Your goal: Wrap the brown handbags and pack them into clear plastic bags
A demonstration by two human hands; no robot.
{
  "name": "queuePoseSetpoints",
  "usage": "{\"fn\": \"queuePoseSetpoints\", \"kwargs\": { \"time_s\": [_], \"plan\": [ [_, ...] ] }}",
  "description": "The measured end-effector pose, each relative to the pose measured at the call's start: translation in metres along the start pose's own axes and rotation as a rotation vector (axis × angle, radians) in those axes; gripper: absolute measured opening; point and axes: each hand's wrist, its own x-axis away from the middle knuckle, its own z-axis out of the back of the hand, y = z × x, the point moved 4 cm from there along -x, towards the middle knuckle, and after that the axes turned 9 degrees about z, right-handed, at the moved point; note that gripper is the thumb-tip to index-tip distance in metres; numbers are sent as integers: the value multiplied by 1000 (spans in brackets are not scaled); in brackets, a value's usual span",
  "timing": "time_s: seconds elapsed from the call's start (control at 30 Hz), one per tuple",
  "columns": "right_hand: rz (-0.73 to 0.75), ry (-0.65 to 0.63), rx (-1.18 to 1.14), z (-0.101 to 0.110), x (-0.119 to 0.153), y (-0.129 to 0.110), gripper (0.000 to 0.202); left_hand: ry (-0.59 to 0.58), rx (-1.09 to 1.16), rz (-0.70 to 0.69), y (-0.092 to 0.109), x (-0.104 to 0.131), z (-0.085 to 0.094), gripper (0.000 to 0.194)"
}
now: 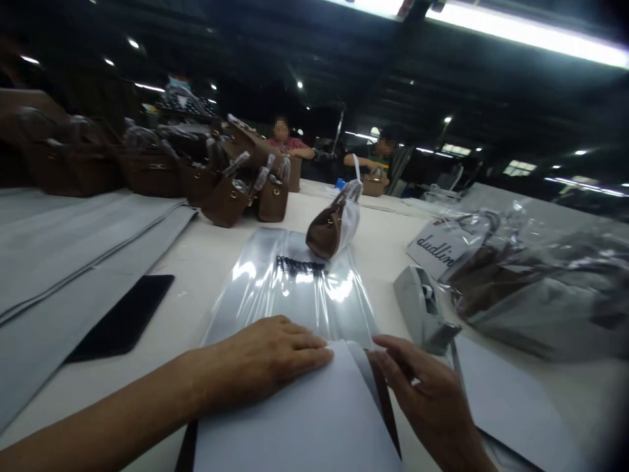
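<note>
My left hand (pixel 268 364) lies flat, fingers stretched out, on a white paper sheet (pixel 295 426) in front of me. Brown edges of an item show from under this sheet on both sides. At the sheet's right corner my right hand (pixel 425 393) is closed, its fingertips at the brown edge; what they pinch is hidden. Beyond both hands lies shiny clear plastic film (pixel 295 301) with black printing. A small brown handbag (pixel 327 229), partly wrapped in white, stands at the film's far end.
Several brown handbags (pixel 230 196) with wrapped handles stand at the back left. White sheets (pixel 88 255) and a black flat piece (pixel 122 318) lie left. On the right are a grey tape dispenser (pixel 417 305) and plastic-covered bags (pixel 550 295). People (pixel 289 141) work across the table.
</note>
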Motion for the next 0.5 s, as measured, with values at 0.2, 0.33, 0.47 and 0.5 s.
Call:
{"fn": "queuePoseSetpoints", "kwargs": {
  "time_s": [0.2, 0.33, 0.47, 0.5],
  "plan": [
    [-151, 81, 208, 34, 52, 64, 20, 2, 21, -134, -24, -14, -5, 51],
    [-265, -283, 453, 76, 120, 147, 63, 112, 18, -72, -40, -11, -8, 53],
    [-372, -642, 352, 92, 171, 211, 66, 145, -10, 29, -52, -6, -13, 52],
    [-387, -668, 313, 92, 176, 218, 62, 153, -8, 74, -56, -5, -13, 51]
  ]
}}
